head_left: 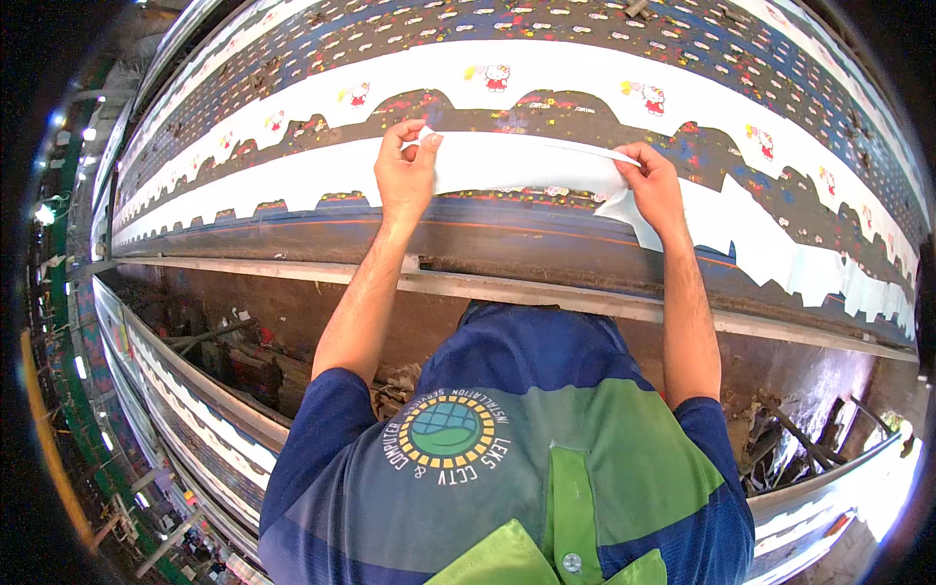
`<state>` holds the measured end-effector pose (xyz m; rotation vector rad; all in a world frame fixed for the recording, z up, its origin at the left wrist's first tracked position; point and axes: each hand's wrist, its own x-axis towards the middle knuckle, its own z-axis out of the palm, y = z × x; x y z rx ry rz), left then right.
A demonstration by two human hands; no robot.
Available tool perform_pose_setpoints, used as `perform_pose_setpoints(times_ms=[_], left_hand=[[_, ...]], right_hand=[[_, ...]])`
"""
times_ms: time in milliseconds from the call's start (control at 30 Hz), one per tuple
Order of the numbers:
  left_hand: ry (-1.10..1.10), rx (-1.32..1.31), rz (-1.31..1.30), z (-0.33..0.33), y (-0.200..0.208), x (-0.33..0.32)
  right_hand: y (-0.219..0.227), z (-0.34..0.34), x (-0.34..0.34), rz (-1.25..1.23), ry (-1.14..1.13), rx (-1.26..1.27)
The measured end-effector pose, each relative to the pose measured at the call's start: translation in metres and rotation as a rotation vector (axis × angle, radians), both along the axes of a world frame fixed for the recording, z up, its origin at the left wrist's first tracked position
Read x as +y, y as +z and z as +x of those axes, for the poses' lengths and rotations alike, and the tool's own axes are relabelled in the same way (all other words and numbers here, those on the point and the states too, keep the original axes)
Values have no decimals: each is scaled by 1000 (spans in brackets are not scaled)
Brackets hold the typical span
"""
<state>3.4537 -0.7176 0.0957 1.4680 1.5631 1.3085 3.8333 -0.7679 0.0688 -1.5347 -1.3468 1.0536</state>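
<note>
Both hands are raised to a long printing bench (546, 258) that curves across the upper half of the frame, its dark front edge running from the left rim down toward the right. The left hand (405, 171), just left of centre, pinches the upper edge of a white strip (517, 164) between thumb and fingers. The right hand (651, 185), right of centre, grips the other end of the same strip, fingers closed on it where it folds over. Between the hands the strip is lifted slightly off the surface and stretched nearly flat; to the right of the right hand it continues as a scalloped white edge toward the right rim. Behind the strip lies printed fabric (585, 83): a white band with small cartoon figures, then dark blue patterned bands. Whether the strip is paper or cloth is hard to tell here. A metal rail (546, 292) runs below the bench edge.
</note>
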Motion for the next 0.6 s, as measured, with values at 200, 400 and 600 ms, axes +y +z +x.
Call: perform_pose_setpoints(times_ms=[200, 400, 600], left_hand=[[-41, 178, -227, -23, -42, 12], [-94, 213, -222, -36, -77, 37], [-219, 189, -222, -43, -83, 40]], right_hand=[[-28, -13, 4, -65, -40, -208], [-37, -28, 16, -72, -160, -373], [-39, -36, 19, -105, -232, -453]])
